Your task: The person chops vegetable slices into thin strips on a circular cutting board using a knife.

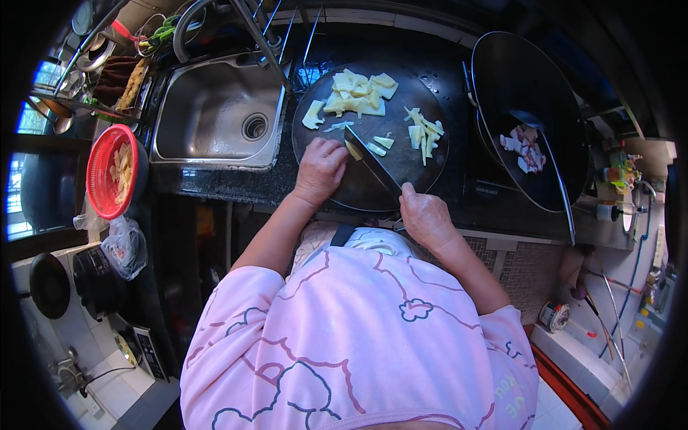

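My right hand (427, 217) grips the handle of a kitchen knife (373, 164), its dark blade slanting up and left over a round, dark cutting board (376, 193). Beside the blade, the curled fingers of my left hand (321, 169) hold a pale yellow vegetable piece (353, 151) down on the board. A heap of pale vegetable slices (357, 94), perhaps bamboo shoot, sits toward the far side. Thin cut strips (424, 134) lie in a pile at the right. A few small pieces (382, 142) rest just right of the blade.
Left of the board is a stainless steel sink (215, 118). A red plastic basket (97, 172) with pale slices stands at the far left. At the right, a large wok (559, 80) holds raw meat pieces (524, 150) and a metal ladle (556, 172). A wire rack (263, 40) overhangs the sink.
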